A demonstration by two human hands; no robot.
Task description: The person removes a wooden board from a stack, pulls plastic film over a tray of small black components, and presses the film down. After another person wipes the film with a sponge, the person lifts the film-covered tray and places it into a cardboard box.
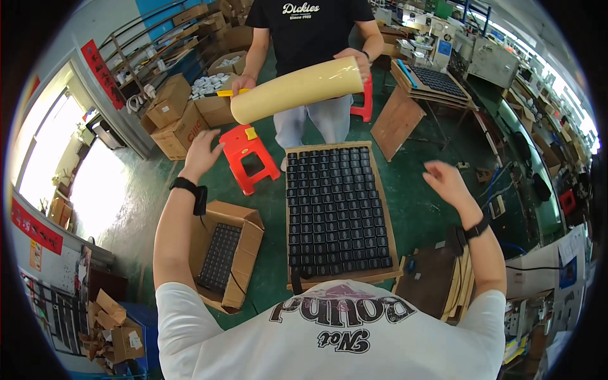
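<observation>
My left hand (202, 156) is raised in the air to the left, fingers apart, holding nothing. It is nearest to a red plastic stool (246, 147), which has a small yellow thing on its seat. My right hand (446, 183) hangs in the air on the right, loosely curved with fingers apart and nothing in it. Between my arms is a wooden board (375, 183) bearing rows of small black blocks (335, 209). Beyond it, a person (310, 38) in a black shirt holds a large roll of pale yellow film (297, 92) and a yellow-handled tool (225, 93).
An open cardboard box (250, 253) with more black pieces stands at left. Cartons (177, 126) are piled farther back. Another board of black pieces (437, 82) rests on a stand at far right. A brown panel (424, 278) and wooden strips (462, 278) lie near right.
</observation>
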